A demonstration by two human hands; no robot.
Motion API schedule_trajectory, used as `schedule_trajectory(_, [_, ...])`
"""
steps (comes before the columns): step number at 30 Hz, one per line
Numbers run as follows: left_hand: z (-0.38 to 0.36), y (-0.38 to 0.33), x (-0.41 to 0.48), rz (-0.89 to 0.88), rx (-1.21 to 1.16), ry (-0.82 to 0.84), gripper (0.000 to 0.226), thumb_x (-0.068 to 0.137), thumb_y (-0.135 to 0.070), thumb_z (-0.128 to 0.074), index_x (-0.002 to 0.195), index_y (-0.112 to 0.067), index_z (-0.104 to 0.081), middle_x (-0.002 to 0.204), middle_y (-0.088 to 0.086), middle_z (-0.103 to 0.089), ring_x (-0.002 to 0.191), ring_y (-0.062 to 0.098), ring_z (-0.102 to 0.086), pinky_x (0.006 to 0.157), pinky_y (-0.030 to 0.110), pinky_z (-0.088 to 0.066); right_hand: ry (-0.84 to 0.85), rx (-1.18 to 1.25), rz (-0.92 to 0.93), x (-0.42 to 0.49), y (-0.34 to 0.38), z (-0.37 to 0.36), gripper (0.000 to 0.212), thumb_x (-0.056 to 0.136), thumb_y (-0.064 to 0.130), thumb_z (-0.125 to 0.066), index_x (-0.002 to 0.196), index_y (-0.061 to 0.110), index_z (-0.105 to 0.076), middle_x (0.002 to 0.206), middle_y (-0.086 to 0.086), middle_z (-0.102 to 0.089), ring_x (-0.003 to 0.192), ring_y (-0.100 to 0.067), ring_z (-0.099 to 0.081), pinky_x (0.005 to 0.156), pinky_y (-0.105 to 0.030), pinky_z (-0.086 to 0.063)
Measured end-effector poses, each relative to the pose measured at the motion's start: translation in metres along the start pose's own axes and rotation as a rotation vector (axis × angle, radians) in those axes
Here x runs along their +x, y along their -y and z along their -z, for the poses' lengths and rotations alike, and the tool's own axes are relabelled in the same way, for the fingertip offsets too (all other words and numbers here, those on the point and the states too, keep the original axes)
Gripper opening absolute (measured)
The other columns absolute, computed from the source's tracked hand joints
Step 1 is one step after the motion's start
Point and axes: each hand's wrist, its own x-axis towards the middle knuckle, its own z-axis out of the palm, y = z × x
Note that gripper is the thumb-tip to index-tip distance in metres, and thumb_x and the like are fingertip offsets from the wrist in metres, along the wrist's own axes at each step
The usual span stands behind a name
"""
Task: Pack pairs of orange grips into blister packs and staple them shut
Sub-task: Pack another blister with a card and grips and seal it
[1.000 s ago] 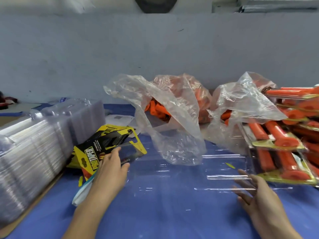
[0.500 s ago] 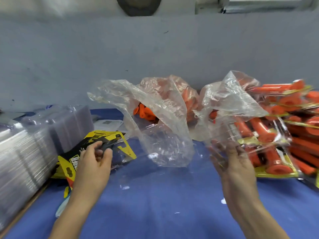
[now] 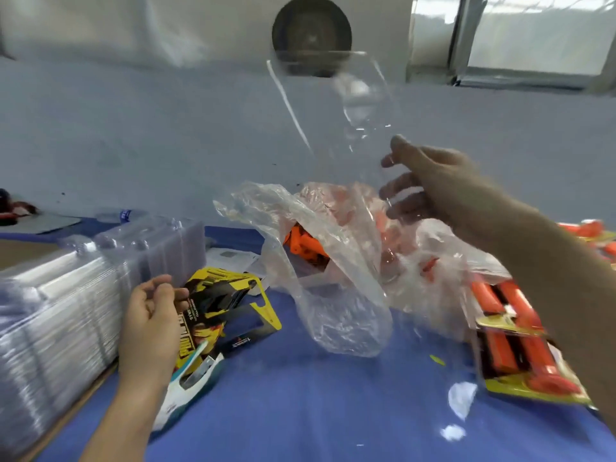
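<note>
My right hand (image 3: 430, 181) holds a clear empty blister pack (image 3: 336, 108) raised upright in the air, thumb and fingers pinching its lower right edge. My left hand (image 3: 151, 318) pinches the top card of a yellow and black stack of printed cards (image 3: 220, 301) at the left of the blue table. Loose orange grips (image 3: 300, 245) lie inside a crumpled clear plastic bag (image 3: 333, 285) at the middle. Packed blister packs with orange grips (image 3: 513, 358) are piled at the right.
A tall stack of empty clear blister shells (image 3: 66, 295) lies along the left edge. A white and teal stapler (image 3: 190, 381) sits under my left wrist. A grey wall stands behind the table (image 3: 316, 411), with a second clear bag (image 3: 443, 271) at the right.
My right hand has lifted the clear blister pack from the table up into the air. My left hand has closed its fingers on the top printed card.
</note>
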Motion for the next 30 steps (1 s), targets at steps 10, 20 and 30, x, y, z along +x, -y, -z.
schedule_trajectory(10, [0.033,0.038,0.013,0.154,0.348,0.016,0.014,0.096,-0.026,-0.050,0.107,-0.022,-0.057,0.095,0.000,-0.066,0.085,0.026,-0.062,0.079,0.043,-0.051,0.542,-0.826,0.037,-0.040,-0.108,-0.086,0.048,0.084,0.076,-0.045,0.087,0.030,-0.057,0.062,0.011,-0.067,0.045,-0.007,-0.060,0.053,-0.030,-0.051])
schedule_trajectory(20, [0.021,0.059,0.041,0.269,0.823,0.196,0.030,0.095,-0.036,-0.050,0.109,-0.009,-0.056,0.094,0.019,-0.068,0.089,0.036,-0.062,0.074,0.041,-0.049,0.541,-0.919,0.198,-0.052,-0.217,-0.121,0.048,0.084,0.080,-0.023,0.098,0.046,-0.054,0.065,0.011,-0.056,0.062,-0.010,-0.048,0.057,-0.023,-0.035])
schedule_trajectory(30, [0.009,0.068,0.042,0.198,0.743,0.029,0.022,0.096,-0.018,-0.054,0.108,0.000,-0.054,0.103,0.023,-0.066,0.091,0.041,-0.061,0.074,0.045,-0.048,0.328,-0.576,0.083,-0.068,-0.205,-0.101,0.047,0.091,0.067,-0.027,0.118,0.042,-0.056,0.109,0.027,-0.057,0.103,0.006,-0.052,0.082,-0.010,-0.038])
